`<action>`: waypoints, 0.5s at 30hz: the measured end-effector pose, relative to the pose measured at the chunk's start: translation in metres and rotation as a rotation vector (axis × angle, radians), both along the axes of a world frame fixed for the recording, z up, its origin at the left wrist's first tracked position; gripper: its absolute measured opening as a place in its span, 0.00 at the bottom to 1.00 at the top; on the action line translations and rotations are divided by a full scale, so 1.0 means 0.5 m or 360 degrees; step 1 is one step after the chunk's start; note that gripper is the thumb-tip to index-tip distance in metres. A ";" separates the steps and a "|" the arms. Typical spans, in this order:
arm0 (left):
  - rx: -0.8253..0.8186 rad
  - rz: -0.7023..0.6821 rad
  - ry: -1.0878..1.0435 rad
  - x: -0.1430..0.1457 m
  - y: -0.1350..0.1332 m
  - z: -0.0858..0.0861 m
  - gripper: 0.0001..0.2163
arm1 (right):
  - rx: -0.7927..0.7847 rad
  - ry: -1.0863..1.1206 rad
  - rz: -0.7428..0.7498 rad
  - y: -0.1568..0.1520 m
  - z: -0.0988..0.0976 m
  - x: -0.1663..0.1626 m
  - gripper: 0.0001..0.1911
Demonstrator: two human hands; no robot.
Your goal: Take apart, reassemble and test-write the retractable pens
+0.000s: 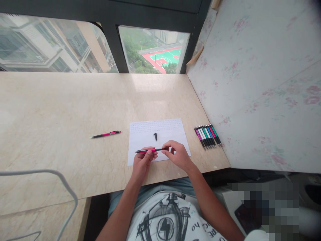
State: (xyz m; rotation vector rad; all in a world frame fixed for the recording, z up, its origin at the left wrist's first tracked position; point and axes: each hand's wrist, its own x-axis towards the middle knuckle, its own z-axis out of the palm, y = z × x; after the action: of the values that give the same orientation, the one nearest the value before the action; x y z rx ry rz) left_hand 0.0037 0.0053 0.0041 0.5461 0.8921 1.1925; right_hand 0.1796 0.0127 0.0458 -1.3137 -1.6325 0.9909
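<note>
A pink and black pen (145, 150) lies level across my two hands, above a sheet of paper. My left hand (143, 160) is closed round its pink barrel, thumb on top. At the black right-hand end, the thumb and finger of my right hand (177, 154) pinch together; the very tip is hidden by the fingers. Just beyond the hands, a small black piece with a clip, like a pen cap (155, 136), rests on the white paper (140, 134). Faint rows of writing run along the sheet's upper part.
Another pink and black pen (105, 134) lies to the left on the marble-patterned table (62, 107). Several coloured pens (207, 136) lie side by side at the right, near the flowered wall (263, 83). A grey cable or tube (62, 180) curves at lower left.
</note>
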 end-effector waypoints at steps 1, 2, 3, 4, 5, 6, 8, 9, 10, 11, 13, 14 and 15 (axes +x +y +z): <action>-0.0004 0.0003 -0.0004 0.000 0.000 0.001 0.09 | -0.0019 0.0006 -0.0010 0.000 -0.001 -0.001 0.10; -0.0009 0.0002 -0.0005 0.000 0.000 0.001 0.09 | -0.0042 -0.0001 -0.0014 -0.001 -0.002 -0.002 0.10; -0.0013 -0.0002 -0.0003 0.000 0.000 0.002 0.09 | -0.0062 -0.0021 -0.0014 -0.001 -0.003 -0.003 0.08; -0.0018 -0.0009 0.0000 0.000 0.000 0.002 0.09 | -0.0074 -0.0048 -0.0008 -0.001 -0.003 -0.003 0.09; -0.0020 -0.0017 0.0004 0.001 0.000 0.003 0.09 | -0.0073 -0.0078 -0.0001 -0.001 -0.003 -0.003 0.13; -0.0021 -0.0020 0.0005 0.001 0.000 0.003 0.09 | -0.0058 -0.0102 0.0003 0.000 -0.003 -0.003 0.16; -0.0021 -0.0014 -0.0002 0.002 0.000 0.004 0.09 | -0.0003 -0.0110 -0.0004 0.000 -0.003 -0.003 0.14; -0.0022 -0.0009 -0.0008 0.002 0.001 0.004 0.09 | 0.0030 -0.0092 -0.0010 0.000 -0.003 -0.002 0.10; -0.0023 -0.0003 -0.0016 0.002 0.001 0.004 0.09 | 0.0062 -0.0067 -0.0009 0.000 -0.003 -0.001 0.07; -0.0028 0.0002 -0.0024 0.002 0.002 0.005 0.09 | 0.0093 -0.0039 -0.0004 0.000 -0.003 -0.001 0.04; -0.0052 0.0021 -0.0046 0.002 0.003 0.007 0.09 | 0.0151 0.0013 0.0005 -0.001 -0.002 0.001 0.03; -0.0070 0.0037 -0.0063 0.001 0.003 0.008 0.09 | 0.0183 0.0033 0.0005 -0.001 -0.001 0.001 0.03; -0.0088 0.0053 -0.0084 0.001 0.004 0.009 0.09 | 0.0213 0.0046 0.0005 -0.001 0.001 0.002 0.04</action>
State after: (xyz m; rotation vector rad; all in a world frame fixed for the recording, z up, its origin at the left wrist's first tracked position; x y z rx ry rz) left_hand 0.0041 0.0074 0.0085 0.4545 0.8894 1.2037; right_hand 0.1804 0.0121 0.0462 -1.2023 -1.6497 0.8824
